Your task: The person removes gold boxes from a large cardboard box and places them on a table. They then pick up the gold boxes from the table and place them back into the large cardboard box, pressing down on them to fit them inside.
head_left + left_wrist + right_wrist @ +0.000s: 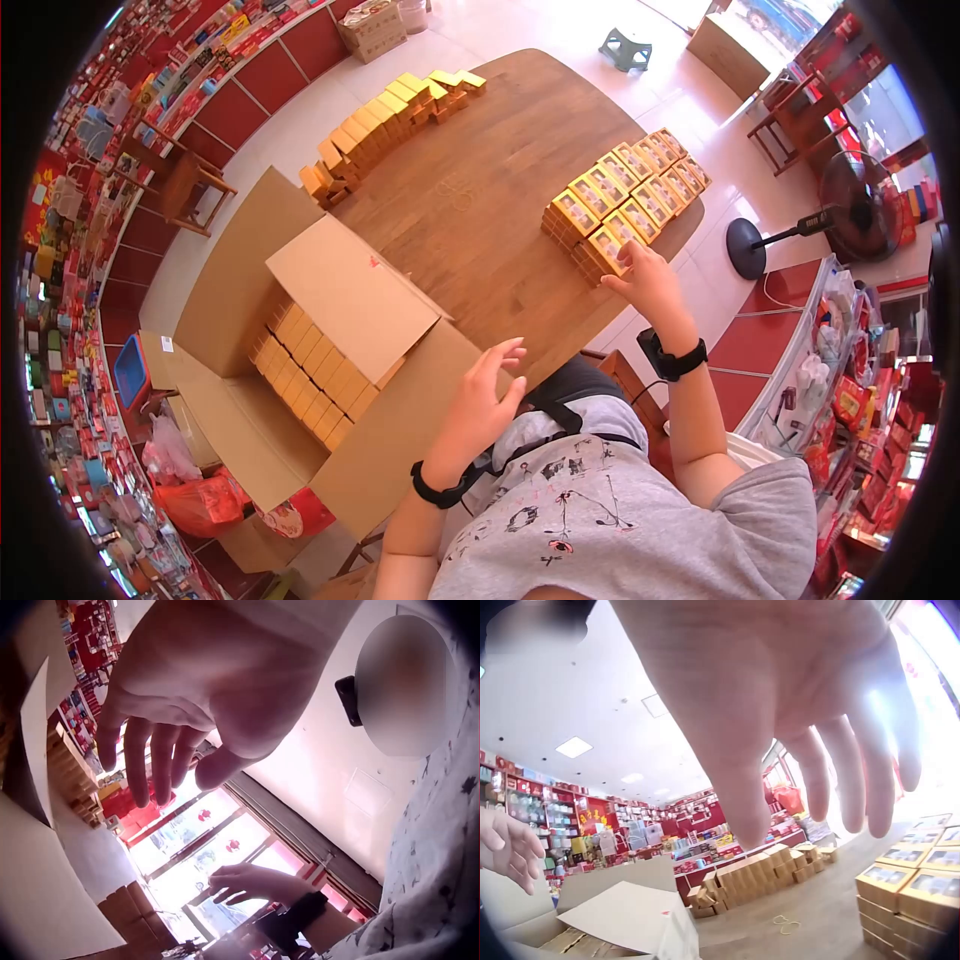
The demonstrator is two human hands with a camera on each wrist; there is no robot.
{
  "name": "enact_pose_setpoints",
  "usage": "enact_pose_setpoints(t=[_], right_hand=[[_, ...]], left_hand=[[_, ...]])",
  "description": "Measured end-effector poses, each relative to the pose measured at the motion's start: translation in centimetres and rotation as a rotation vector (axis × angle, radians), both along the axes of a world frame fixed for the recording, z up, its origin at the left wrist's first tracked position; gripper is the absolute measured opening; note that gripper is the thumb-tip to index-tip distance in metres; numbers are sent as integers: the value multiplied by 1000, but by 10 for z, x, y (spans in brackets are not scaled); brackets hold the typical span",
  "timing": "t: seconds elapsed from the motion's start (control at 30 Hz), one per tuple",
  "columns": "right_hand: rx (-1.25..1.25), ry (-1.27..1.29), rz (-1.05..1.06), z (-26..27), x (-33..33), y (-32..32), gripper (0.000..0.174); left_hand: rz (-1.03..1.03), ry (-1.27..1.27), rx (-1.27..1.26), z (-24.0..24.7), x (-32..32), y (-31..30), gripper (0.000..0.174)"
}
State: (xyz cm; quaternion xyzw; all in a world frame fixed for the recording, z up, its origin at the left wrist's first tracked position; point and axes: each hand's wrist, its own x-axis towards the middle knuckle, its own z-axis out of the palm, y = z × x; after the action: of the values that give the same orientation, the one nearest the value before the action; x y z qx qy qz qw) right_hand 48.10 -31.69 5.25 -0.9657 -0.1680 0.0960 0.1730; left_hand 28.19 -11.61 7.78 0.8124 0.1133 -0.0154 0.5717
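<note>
The left hand (478,408) hovers by the near flap of a big open cardboard box (375,445), fingers relaxed and holding nothing. Inside the box lie rows of small yellow-orange boxes (310,365). On the table's right side stand stacked gold boxes with clear windows (607,243). Over the near end of that stack is the right hand (650,285), its fingers loosely bent; the right wrist view shows the right hand (780,697) with nothing in it and the stack (911,889) beyond.
A curved row of gold boxes (375,125) stands along the far left edge of the wooden table (500,150). Rubber bands (456,192) lie mid-table. A fan (800,232) is at the right, a stool (626,50) beyond the table, and loaded shelves surround the area.
</note>
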Motion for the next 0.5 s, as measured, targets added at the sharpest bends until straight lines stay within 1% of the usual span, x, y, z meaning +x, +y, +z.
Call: enact_pose_setpoints(t=[0.03,0.07,0.13,0.17,0.23,0.27,0.3,0.33,0.4,0.43,0.5], right_hand=[[1,6,-5,-6,24,-16,38],[18,4,-53,-14,45,-32,40],[34,47,-156,-17,84,-55,45],[25,68,-149,-27,103,-69,45],[26,-87,-157,-53,140,-95,50],[-4,-43,-185,-55,153,-100,55],[-13,-20,-169,-61,165,-104,55],[29,-51,-152,-68,173,-110,56],[74,-104,-132,-81,189,-114,57],[64,-87,-113,-88,195,-115,57],[119,-72,-139,-99,205,-116,58]], left_hand=[[-57,23,-107,-3,29,-15,41],[-58,37,-108,-14,54,-30,41],[-124,251,-615,-58,105,-56,43],[-141,341,-650,-80,130,-67,44],[-110,457,-577,-124,168,-84,46],[-82,508,-535,-136,183,-91,48],[-53,562,-493,-143,195,-96,50],[-34,583,-508,-150,202,-101,50],[23,615,-398,-158,216,-105,51],[41,628,-413,-161,220,-106,51],[-30,661,-308,-167,225,-105,50]])
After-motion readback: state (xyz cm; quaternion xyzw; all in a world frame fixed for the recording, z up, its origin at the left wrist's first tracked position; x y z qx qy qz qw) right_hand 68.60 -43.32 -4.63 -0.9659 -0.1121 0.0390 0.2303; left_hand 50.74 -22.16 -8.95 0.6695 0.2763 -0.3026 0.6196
